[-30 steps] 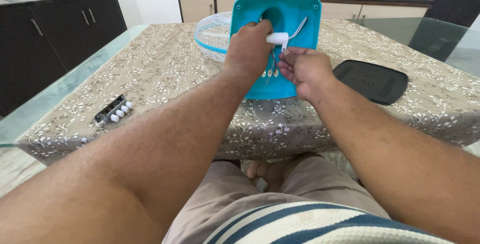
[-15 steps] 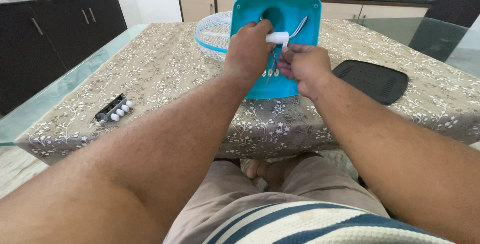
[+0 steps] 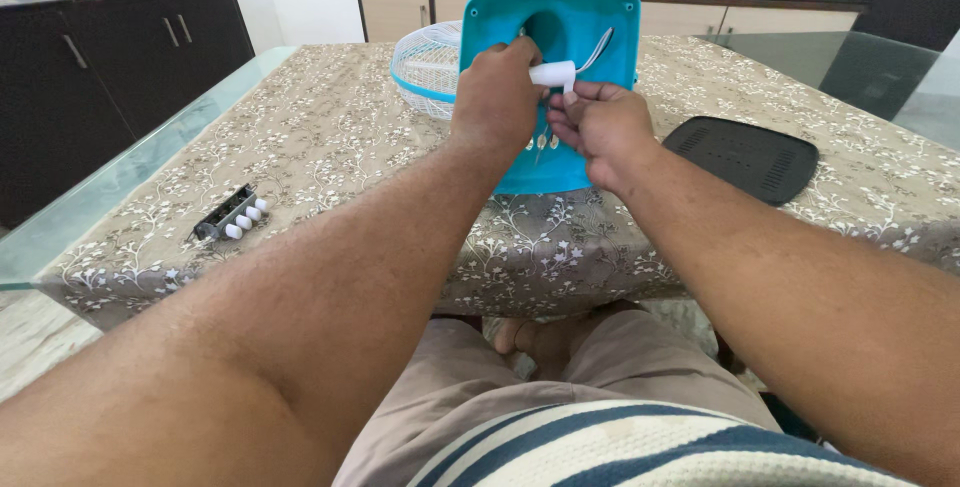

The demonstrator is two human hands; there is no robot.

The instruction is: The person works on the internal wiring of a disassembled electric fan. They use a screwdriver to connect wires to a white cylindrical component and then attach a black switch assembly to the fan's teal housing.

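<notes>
A teal plastic fan base (image 3: 590,22) stands tilted up at the table's near edge, its hollow underside facing me. My left hand (image 3: 495,97) grips a small white cylindrical part (image 3: 553,74) at the base's opening. My right hand (image 3: 598,125) pinches thin wires with metal ends that hang just below that white part. A white wire curves out of the opening above my right hand. Behind the base lies a white and teal fan grille (image 3: 425,62).
A black switch block with several white buttons (image 3: 228,215) lies at the left on the floral tablecloth. A black vented cover (image 3: 745,157) lies at the right. The glass table edge (image 3: 120,187) juts out left. Dark cabinets stand left; a counter with bowls behind.
Both hands stay on the white part and wires; my right hand's fingers have shifted slightly. The fan base has not moved.
</notes>
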